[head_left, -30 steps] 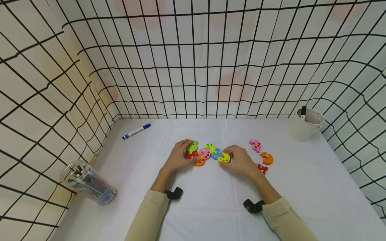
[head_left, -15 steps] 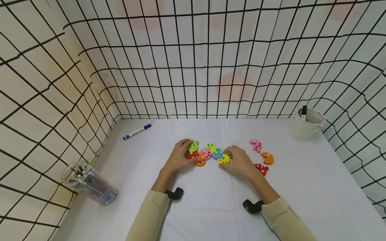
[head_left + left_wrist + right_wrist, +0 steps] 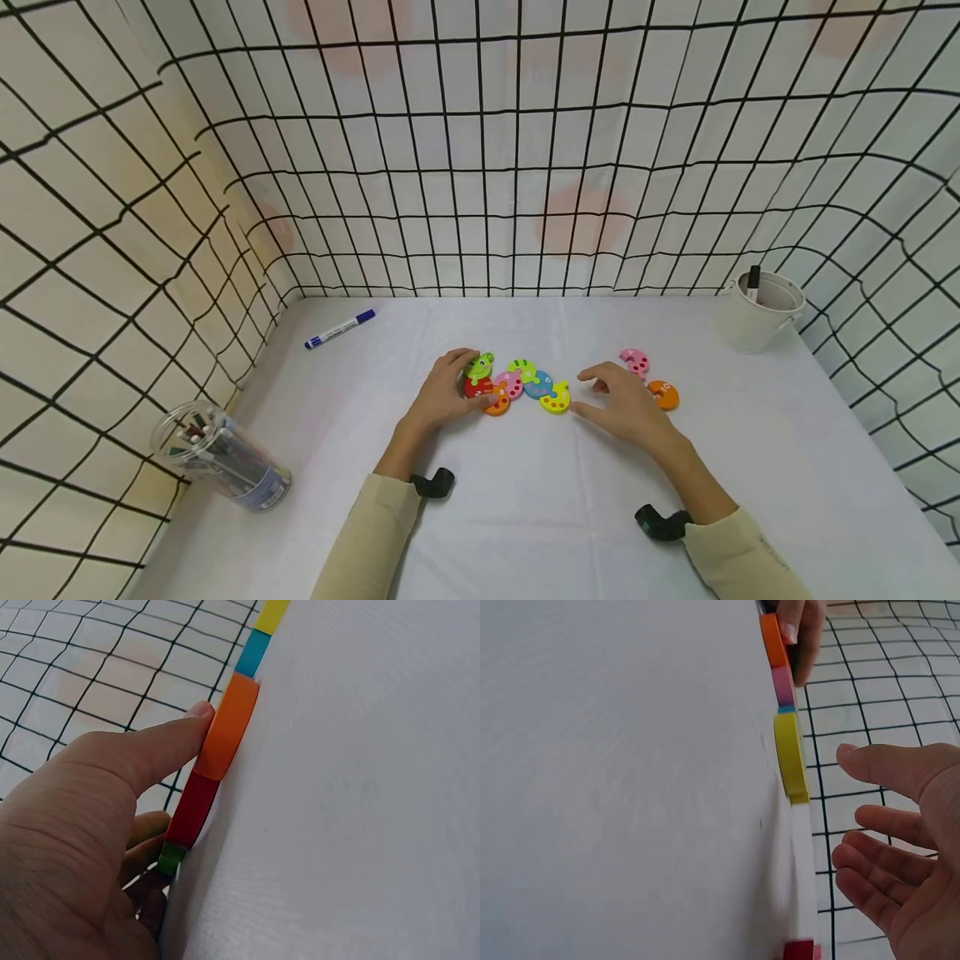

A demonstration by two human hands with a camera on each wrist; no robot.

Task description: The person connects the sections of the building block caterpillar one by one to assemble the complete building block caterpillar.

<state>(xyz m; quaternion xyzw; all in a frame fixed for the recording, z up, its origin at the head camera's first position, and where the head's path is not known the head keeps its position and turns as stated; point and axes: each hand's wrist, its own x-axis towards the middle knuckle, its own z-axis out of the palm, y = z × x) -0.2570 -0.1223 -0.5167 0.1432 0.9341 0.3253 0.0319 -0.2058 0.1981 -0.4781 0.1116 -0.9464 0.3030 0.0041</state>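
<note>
A row of joined, brightly coloured caterpillar puzzle pieces lies on the table, led by a green face piece (image 3: 480,367). My left hand (image 3: 442,393) holds that end: its thumb presses the orange piece (image 3: 229,724), and its fingers curl by the red piece (image 3: 193,810) and the green one. Pink, light green and blue pieces (image 3: 537,384) follow in the row. At the right end sits the yellow piece (image 3: 556,398). Just right of it is my right hand (image 3: 626,407), fingers spread and holding nothing, apart from the yellow piece (image 3: 790,757) in the right wrist view.
Loose pink (image 3: 635,361) and orange (image 3: 663,395) pieces lie beyond the right hand; a red one (image 3: 799,950) shows at the right wrist view's bottom. Around stand a pen jar (image 3: 225,458), a marker (image 3: 340,329), a white bucket (image 3: 757,312) and a black grid wall (image 3: 510,167).
My right hand has let go of the yellow piece and moved right, its fingers parting. The loose red piece is now covered in the head view. My left hand has stayed in place.
</note>
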